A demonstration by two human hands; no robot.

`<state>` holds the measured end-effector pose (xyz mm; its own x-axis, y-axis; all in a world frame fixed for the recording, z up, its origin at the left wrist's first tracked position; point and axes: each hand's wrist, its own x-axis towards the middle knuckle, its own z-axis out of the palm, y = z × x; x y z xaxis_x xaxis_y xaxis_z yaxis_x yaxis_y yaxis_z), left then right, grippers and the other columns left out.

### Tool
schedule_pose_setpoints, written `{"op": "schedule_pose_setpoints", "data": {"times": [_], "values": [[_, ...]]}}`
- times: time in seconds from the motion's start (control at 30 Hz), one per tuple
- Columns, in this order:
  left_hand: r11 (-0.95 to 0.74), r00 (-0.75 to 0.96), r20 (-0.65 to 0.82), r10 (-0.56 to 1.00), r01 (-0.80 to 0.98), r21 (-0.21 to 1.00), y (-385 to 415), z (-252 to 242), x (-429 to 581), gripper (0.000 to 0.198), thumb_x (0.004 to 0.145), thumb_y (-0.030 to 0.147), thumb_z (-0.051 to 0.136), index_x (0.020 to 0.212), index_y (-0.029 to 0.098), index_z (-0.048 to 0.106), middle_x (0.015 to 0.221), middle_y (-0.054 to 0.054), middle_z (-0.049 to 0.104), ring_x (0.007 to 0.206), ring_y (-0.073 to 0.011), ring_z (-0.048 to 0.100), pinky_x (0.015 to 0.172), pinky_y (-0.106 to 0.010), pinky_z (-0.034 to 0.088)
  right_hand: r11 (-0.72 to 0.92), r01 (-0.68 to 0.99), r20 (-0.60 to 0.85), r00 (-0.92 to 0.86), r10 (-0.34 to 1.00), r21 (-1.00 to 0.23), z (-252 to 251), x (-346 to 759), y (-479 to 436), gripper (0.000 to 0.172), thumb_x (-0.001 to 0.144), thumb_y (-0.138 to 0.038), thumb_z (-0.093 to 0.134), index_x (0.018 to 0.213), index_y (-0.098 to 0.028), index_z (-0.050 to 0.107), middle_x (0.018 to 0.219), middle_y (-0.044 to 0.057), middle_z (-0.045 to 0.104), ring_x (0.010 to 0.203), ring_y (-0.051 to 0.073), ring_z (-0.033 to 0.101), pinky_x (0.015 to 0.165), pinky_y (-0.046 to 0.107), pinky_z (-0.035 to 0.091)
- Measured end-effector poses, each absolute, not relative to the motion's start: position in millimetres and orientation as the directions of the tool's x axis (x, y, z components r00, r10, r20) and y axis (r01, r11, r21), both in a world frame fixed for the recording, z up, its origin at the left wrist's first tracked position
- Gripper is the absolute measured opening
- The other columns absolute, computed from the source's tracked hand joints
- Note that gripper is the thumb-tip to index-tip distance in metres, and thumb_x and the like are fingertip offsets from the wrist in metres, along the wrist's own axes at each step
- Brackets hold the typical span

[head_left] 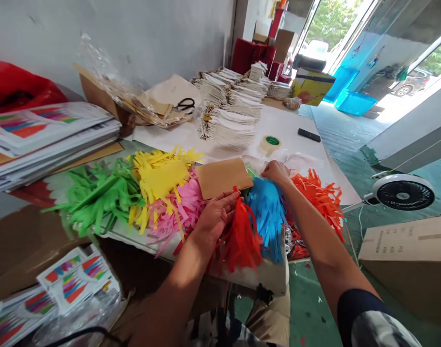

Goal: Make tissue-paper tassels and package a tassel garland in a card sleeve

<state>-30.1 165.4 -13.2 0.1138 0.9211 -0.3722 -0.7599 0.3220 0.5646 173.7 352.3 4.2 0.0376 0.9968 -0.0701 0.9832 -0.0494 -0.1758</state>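
My left hand [220,209] pinches the top of a red paper tassel [245,236], whose strips hang down over the table's front edge. Farther right, my right hand [275,172] reaches past a blue tassel bundle [269,205], its fingers closed near clear plastic at the back; what they hold, if anything, is hidden. A brown card [223,177] lies just behind my left hand. Left of it are pink [186,205], yellow [162,176] and green [104,195] tassel bundles. Orange tassels [319,195] lie to the right of my right forearm.
Behind stand stacks of white packets [231,120], scissors [185,104], a tape roll [271,143] and a black phone-like object [309,135]. Printed sheets [50,130] are piled at left; an open box [108,260] holds more. A fan [403,193] and carton [408,246] are at right.
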Motion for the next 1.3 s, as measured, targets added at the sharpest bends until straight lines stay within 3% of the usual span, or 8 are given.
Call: {"op": "schedule_pose_setpoints", "data": {"times": [0.2, 0.33, 0.47, 0.67, 0.8, 0.93, 1.13, 1.3], "values": [[0.268, 0.051, -0.423, 0.905, -0.839, 0.473, 184.4, -6.1, -27.0, 0.014, 0.082, 0.009, 0.078, 0.093, 0.014, 0.071, 0.075, -0.002, 0.077, 0.067, -0.0179, 0.077, 0.062, -0.025, 0.063, -0.044, 0.964, 0.05, 0.059, 0.997, -0.261, 8.1, 172.9, 346.2, 0.021, 0.079, -0.021, 0.069, 0.096, -0.019, 0.081, 0.11, 0.016, 0.079, 0.109, 0.033, 0.071, 0.088, 0.039, 0.051], [0.275, 0.064, -0.434, 0.899, -0.852, 0.445, 202.8, -1.2, -32.6, 0.014, 0.084, 0.012, 0.078, 0.096, 0.012, 0.07, 0.077, -0.005, 0.078, 0.068, -0.0187, 0.078, 0.072, -0.028, 0.065, 0.068, 0.915, 0.201, 0.015, 0.979, -0.397, 20.0, 161.3, 331.1, 0.016, 0.086, -0.03, 0.062, 0.093, -0.022, 0.074, 0.099, 0.008, 0.079, 0.095, 0.025, 0.071, 0.082, 0.034, 0.049], [0.286, 0.07, -0.41, 0.909, -0.821, 0.494, 234.0, 6.0, -39.8, 0.012, 0.084, 0.016, 0.079, 0.092, 0.012, 0.07, 0.08, -0.007, 0.079, 0.069, -0.0179, 0.077, 0.076, -0.029, 0.065, 0.214, 0.825, 0.306, -0.053, 0.95, -0.523, 28.8, 144.8, 316.7, 0.013, 0.088, -0.034, 0.06, 0.088, -0.024, 0.068, 0.093, 0.003, 0.077, 0.086, 0.02, 0.07, 0.075, 0.03, 0.047], [0.314, 0.093, -0.373, 0.923, -0.742, 0.592, 240.5, 18.0, -31.7, 0.01, 0.08, 0.014, 0.078, 0.08, 0.013, 0.068, 0.077, -0.007, 0.078, 0.059, -0.0152, 0.071, 0.061, -0.027, 0.059, 0.316, 0.674, 0.347, -0.094, 0.933, -0.667, 41.3, 146.2, 282.5, 0.011, 0.088, -0.033, 0.06, 0.084, -0.022, 0.062, 0.081, -0.002, 0.069, 0.07, 0.016, 0.069, 0.064, 0.027, 0.045], [0.116, 0.011, -0.138, 0.99, -0.617, 0.779, 184.9, 24.4, -15.1, 0.018, 0.077, 0.022, 0.085, 0.086, 0.016, 0.071, 0.078, -0.001, 0.077, 0.065, -0.012, 0.07, 0.065, -0.022, 0.055, 0.419, 0.388, 0.365, -0.208, 0.908, -0.821, 57.6, 164.6, 228.5, 0.019, 0.089, -0.04, 0.07, 0.09, -0.021, 0.067, 0.078, -0.002, 0.069, 0.066, 0.015, 0.069, 0.062, 0.028, 0.047], [-0.222, -0.063, 0.213, 0.975, -0.24, 0.945, 126.9, 33.2, -2.6, 0.016, 0.091, 0.035, 0.075, 0.092, 0.019, 0.071, 0.081, 0.001, 0.074, 0.073, -0.0125, 0.069, 0.069, -0.023, 0.054, 0.45, 0.402, 0.389, -0.229, 0.892, -0.797, 74.4, 185.9, 158.8, 0.016, 0.095, -0.037, 0.069, 0.095, -0.022, 0.07, 0.068, -0.003, 0.066, 0.066, 0.015, 0.067, 0.066, 0.03, 0.049], [-0.478, 0.003, 0.489, 0.872, 0.217, 0.851, 77.3, 38.0, 18.3, 0.011, 0.099, 0.031, 0.067, 0.098, 0.023, 0.074, 0.092, -0.002, 0.077, 0.086, -0.0172, 0.069, 0.08, -0.032, 0.053, 0.538, 0.611, 0.393, -0.368, 0.843, -0.581, 92.8, 213.0, 75.4, 0.012, 0.099, -0.031, 0.066, 0.092, -0.022, 0.066, 0.08, -0.002, 0.066, 0.07, 0.011, 0.058, 0.067, 0.027, 0.045], [-0.63, 0.106, 0.635, 0.765, 0.324, 0.705, 48.5, 43.0, 40.1, 0.006, 0.099, 0.024, 0.069, 0.099, 0.023, 0.075, 0.093, 0.0, 0.079, 0.087, -0.0164, 0.069, 0.089, -0.035, 0.051, 0.517, 0.64, 0.399, -0.335, 0.853, -0.569, 100.3, 231.2, 37.2, 0.014, 0.096, -0.024, 0.066, 0.083, -0.022, 0.059, 0.079, -0.003, 0.065, 0.069, 0.011, 0.056, 0.064, 0.026, 0.043]]}}
